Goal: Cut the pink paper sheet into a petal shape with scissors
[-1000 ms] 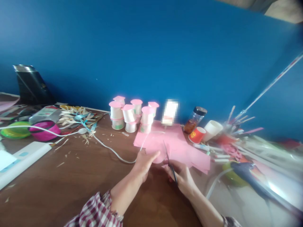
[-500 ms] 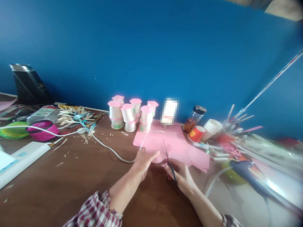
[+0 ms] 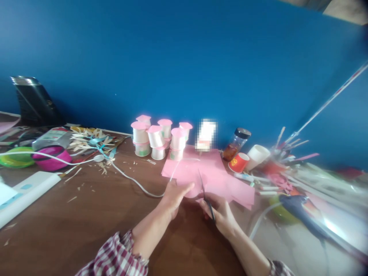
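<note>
Desk [image 3: 86, 214] & pink sheets [image 3: 212, 174] at frame centre lie as 1 s ago; only the view nudged. Your left hand [image 3: 174, 195], grip pinched on the small pink piece [image 3: 192, 191] just below centre, and right hand [image 3: 221, 216], grip clamped on the scissors [image 3: 205, 195] w/ blades nearly together, haven't shifted. The cut looks no further along.

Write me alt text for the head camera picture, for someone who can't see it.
A person's left hand pinches a small pink paper piece while the right hand holds scissors at it, above a brown table. Behind lie pink sheets, pink-capped ribbon spools, a glass jar and a red cup, against a blue wall.
</note>
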`<control>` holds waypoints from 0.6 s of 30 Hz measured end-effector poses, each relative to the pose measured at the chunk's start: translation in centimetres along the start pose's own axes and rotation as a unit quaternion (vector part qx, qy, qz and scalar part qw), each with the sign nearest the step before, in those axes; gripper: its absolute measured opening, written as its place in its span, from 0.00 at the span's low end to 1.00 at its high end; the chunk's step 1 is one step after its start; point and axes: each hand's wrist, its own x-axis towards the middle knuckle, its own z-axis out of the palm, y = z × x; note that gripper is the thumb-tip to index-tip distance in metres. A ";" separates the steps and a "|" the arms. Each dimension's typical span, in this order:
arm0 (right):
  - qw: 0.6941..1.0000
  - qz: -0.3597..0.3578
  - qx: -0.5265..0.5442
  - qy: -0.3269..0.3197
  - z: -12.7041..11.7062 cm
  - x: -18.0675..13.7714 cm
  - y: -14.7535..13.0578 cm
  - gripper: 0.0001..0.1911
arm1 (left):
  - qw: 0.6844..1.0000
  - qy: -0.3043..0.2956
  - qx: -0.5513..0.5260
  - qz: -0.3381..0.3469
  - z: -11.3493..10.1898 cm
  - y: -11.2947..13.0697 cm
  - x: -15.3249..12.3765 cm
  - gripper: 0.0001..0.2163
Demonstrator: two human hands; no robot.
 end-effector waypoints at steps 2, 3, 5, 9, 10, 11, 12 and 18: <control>1.000 -0.002 -0.002 0.000 0.0 0.0 0.0 0.16 | 1.000 0.002 0.006 -0.003 -0.1 0.0 0.1 0.20; 1.000 -0.002 -0.001 -0.001 0.0 0.0 0.1 0.15 | 1.000 0.004 0.008 -0.003 -0.1 0.0 0.1 0.20; 1.000 -0.001 0.000 -0.002 -0.1 0.0 0.1 0.15 | 1.000 0.008 0.009 -0.003 -0.1 0.1 0.1 0.20; 1.000 0.000 -0.002 -0.003 -0.1 0.1 0.0 0.15 | 1.000 0.004 0.006 -0.006 0.1 0.5 0.0 0.19; 1.000 0.001 -0.002 -0.003 -0.1 0.1 0.0 0.15 | 1.000 0.000 0.006 -0.003 0.2 0.5 0.0 0.19; 1.000 0.002 0.000 -0.003 -0.1 0.1 0.1 0.15 | 1.000 -0.006 0.008 -0.001 0.2 0.6 0.0 0.19; 1.000 0.002 0.001 -0.003 -0.1 0.1 0.1 0.15 | 1.000 -0.011 0.012 0.000 0.2 0.6 0.0 0.18; 1.000 0.004 -0.002 -0.004 0.0 0.0 -0.1 0.14 | 0.999 -0.023 0.026 -0.012 -0.2 0.4 0.2 0.18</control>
